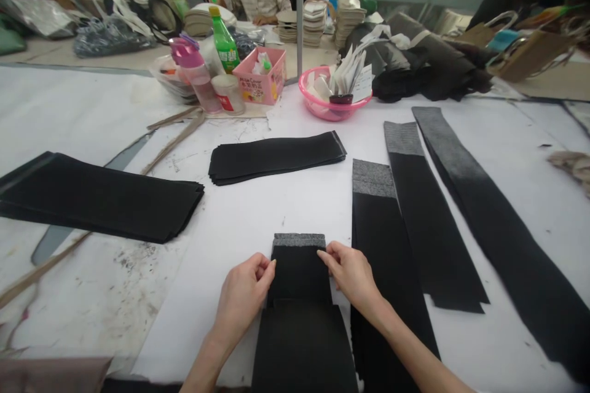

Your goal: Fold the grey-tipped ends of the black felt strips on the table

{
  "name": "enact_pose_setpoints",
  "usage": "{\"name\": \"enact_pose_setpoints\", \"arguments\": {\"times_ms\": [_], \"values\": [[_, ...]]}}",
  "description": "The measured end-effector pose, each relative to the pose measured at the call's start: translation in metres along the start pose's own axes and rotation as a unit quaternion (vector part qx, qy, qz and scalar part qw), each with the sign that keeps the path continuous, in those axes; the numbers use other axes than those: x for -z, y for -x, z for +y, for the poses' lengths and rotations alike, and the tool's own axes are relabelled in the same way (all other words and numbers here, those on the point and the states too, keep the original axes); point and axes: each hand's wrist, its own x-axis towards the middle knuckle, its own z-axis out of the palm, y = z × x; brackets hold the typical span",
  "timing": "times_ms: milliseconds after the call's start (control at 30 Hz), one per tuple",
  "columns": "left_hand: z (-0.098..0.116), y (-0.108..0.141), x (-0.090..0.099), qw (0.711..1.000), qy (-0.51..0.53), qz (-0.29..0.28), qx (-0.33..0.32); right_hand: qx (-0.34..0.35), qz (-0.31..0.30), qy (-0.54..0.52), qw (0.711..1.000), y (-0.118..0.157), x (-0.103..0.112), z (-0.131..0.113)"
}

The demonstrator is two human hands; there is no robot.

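Black cloth (300, 276) with a speckled grey band across its far end lay flat right in front of you, on the white-topped bench (230, 215). It looked thin, soft and matte, so you could expect it to feel light, to bend easily and to slip little under the fingertips. Nothing about it seemed fragile, though a pull from one side alone would probably have skewed or rippled it. The side edges, just below the grey band, seemed the best place for you to take hold, one edge to each hand.

The cloth lay between your two hands. The grip of your left hand (242, 288) had thumb and finger drawn together at the left edge, and the grip of your right hand (351, 267) pinched the right edge a little higher, close under the band. What your fingers did beneath the cloth, you could not tell. Toward you, a wider black panel (304, 350) met the cloth; whether both were one piece was unclear. Your right forearm crossed over a long black strip (380, 233), and a stack of black pieces (276, 158) lay beyond your hands.
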Motion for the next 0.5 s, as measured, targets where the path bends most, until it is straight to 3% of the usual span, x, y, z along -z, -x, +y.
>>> {"name": "enact_pose_setpoints", "arguments": {"times_ms": [500], "values": [[0.004, -0.0056, -0.0004, 0.999, -0.03, -0.009, 0.032, -0.026, -0.018, 0.013, 0.999, -0.0056, 0.0021, -0.0045]]}}
